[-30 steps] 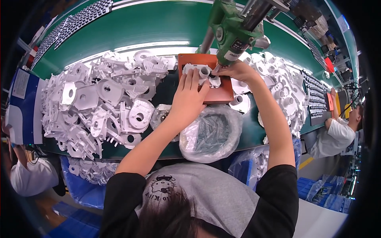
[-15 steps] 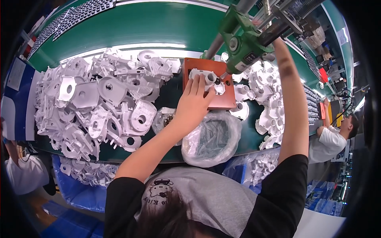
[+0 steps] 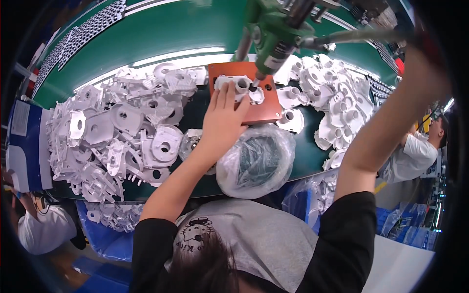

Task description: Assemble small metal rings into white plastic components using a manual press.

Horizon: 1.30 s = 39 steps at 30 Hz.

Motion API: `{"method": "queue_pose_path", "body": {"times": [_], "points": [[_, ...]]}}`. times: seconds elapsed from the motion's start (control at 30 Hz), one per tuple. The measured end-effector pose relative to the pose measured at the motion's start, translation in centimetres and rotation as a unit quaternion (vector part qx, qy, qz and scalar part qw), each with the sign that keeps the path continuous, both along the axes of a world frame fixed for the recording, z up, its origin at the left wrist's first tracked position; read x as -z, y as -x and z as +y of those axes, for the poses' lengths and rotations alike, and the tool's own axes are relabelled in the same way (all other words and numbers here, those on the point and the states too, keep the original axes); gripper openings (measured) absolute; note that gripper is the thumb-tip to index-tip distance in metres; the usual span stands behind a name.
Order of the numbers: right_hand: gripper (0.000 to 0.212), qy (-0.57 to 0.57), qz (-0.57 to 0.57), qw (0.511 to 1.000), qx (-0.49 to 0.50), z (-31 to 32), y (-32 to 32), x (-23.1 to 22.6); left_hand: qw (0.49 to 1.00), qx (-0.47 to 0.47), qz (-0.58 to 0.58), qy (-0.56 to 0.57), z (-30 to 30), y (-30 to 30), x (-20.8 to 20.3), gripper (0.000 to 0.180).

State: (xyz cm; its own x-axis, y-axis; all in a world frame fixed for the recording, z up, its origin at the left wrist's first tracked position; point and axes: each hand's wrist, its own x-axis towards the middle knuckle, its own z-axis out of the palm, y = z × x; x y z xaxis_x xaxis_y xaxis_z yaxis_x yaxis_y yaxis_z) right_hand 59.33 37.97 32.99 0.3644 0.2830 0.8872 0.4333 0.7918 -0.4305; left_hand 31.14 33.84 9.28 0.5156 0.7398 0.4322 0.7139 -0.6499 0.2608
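Observation:
My left hand (image 3: 224, 115) holds a white plastic part (image 3: 241, 85) down on an orange fixture block (image 3: 266, 113). Its fingers lie over the part's near side, and the thumb is spread to the right. The tip of a green press (image 3: 276, 46) comes down onto the part, just right of its round tube. Far up at the right rim, my right hand (image 3: 430, 54) is at the end of the press lever (image 3: 359, 36) and appears closed around it. That hand is dark and blurred, so its separate fingers do not show.
White plastic parts are heaped on the left (image 3: 124, 117) and on the right (image 3: 337, 100) of the green bench. A clear plastic-lined tub (image 3: 256, 163) stands before the block, with a small bag (image 3: 189, 142) beside it. People sit at both sides.
My right hand has swung outward to the right and nearer with the lever. The press tip has come down to the part. My left hand stays on the part while the view shifts.

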Motion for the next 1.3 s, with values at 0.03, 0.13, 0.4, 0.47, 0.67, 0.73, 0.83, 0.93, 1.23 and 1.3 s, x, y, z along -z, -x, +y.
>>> {"method": "queue_pose_path", "body": {"times": [0.03,0.13,0.4,0.47,0.67,0.73,0.83,0.93,1.23,1.3], "points": [[0.025,0.01,-0.015,1.0,-0.007,-4.9,2.7,2.5,1.0,0.006,-0.002,0.0,0.1,-0.2,0.2,0.07],[0.025,0.04,-0.038,0.998,-0.03,-12.8,4.8,9.2,1.0,0.019,0.006,-0.009,0.1,-0.6,0.2,0.072],[0.039,0.112,-0.123,0.975,-0.145,-18.3,4.8,16.3,0.999,-0.002,0.049,0.003,-0.4,-0.3,0.4,0.072],[0.04,0.104,-0.143,0.962,-0.207,-16.9,4.6,13.9,0.999,-0.004,0.049,-0.004,-0.4,-0.1,0.6,0.074],[0.047,-0.011,0.091,0.862,-0.498,-6.7,0.0,3.9,0.999,0.024,0.019,-0.035,-0.5,-0.9,0.2,0.074],[0.031,0.043,0.078,0.996,-0.032,0.1,7.3,3.1,0.999,0.012,0.025,-0.029,-0.1,-0.4,0.6,0.074],[0.029,0.164,0.173,0.938,-0.252,7.7,6.8,5.7,0.999,0.009,0.024,-0.028,-0.2,-0.4,0.3,0.077],[0.054,0.226,0.071,0.955,-0.181,6.7,6.0,11.1,1.0,0.009,0.013,-0.02,-0.1,-0.3,0.2,0.084],[0.034,0.361,-0.257,0.886,0.136,-10.9,3.3,28.4,0.992,-0.004,-0.06,0.112,4.3,-0.1,-1.2,0.067],[0.045,0.414,-0.266,0.86,0.137,-11.7,3.8,30.1,0.997,0.025,-0.032,0.065,6.1,0.2,-0.6,0.055]]}}
